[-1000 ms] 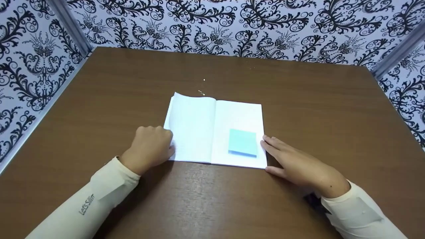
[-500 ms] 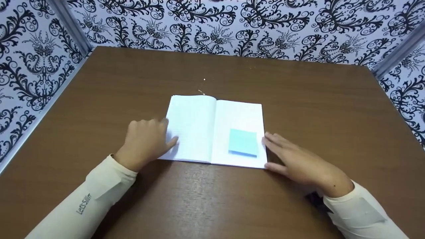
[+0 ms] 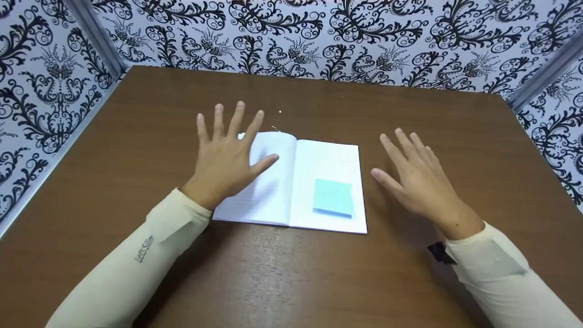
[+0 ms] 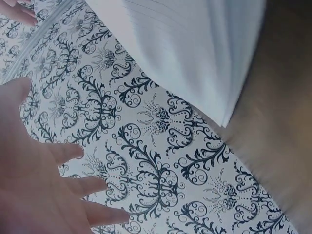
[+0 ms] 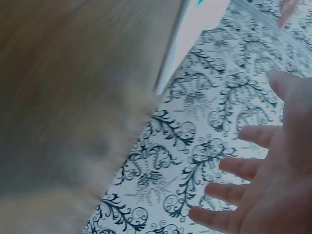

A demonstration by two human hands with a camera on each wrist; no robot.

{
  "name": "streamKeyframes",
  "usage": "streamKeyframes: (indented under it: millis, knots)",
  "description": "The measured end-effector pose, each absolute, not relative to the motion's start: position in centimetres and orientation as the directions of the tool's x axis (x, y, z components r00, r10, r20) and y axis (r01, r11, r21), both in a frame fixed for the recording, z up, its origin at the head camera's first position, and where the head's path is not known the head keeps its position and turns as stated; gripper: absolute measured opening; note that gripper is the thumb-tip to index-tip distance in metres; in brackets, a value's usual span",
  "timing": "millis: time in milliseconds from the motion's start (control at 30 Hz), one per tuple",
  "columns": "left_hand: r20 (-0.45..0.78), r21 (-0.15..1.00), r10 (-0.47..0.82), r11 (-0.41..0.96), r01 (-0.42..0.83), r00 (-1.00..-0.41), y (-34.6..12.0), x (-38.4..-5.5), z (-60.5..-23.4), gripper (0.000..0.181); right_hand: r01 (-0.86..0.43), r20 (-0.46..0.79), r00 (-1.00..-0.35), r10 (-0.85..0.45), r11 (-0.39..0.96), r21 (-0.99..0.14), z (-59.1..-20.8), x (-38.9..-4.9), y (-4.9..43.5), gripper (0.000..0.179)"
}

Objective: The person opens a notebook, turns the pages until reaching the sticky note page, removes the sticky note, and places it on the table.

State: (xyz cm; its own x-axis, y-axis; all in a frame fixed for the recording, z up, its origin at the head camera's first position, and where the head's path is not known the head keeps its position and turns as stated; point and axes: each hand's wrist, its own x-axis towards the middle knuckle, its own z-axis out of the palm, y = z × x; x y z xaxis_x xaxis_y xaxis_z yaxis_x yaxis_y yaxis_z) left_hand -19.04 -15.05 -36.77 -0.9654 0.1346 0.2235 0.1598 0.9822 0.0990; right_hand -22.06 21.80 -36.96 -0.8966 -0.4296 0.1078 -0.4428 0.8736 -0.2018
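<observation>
An open notebook (image 3: 325, 159) with white pages lies on the brown table, spine running away from me. On its right page sits a light blue pad of sticky notes (image 3: 333, 197). My left hand (image 3: 225, 164), fingers spread wide, is raised over the left page and hides part of it. To the right of the notebook, my right hand (image 3: 421, 182) is lifted above the table with its fingers straight and apart. Both hands hold nothing. In the left wrist view the notebook's page corner (image 4: 214, 97) shows beyond the spread fingers (image 4: 105, 214).
The brown table (image 3: 136, 136) reaches back to a wall with black scroll wallpaper (image 3: 296, 41). Tiny pale specks (image 3: 280, 111) lie behind the notebook. A small black item (image 3: 441, 253) shows at the right sleeve.
Both hands have left the notebook's side edges and risen, moving forward with fingers spread. The lifted left page has settled flat. The sticky notes have stayed in place.
</observation>
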Motion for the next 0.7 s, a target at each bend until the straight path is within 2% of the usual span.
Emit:
streamKeyframes:
  millis: [333,700]
  knots:
    - [0.171,0.104,0.126,0.984,0.145,-0.977,-14.3,-20.1,-37.2,0.09,-0.403,0.075,-0.915,-0.396,0.897,-0.183,-37.4,-23.3,22.1,0.076]
    - [0.079,0.072,0.149,0.985,0.155,-0.986,-13.4,-20.4,-38.1,0.088,-0.462,0.005,-0.884,-0.467,0.875,-0.147,-38.0,-22.1,19.5,0.074]
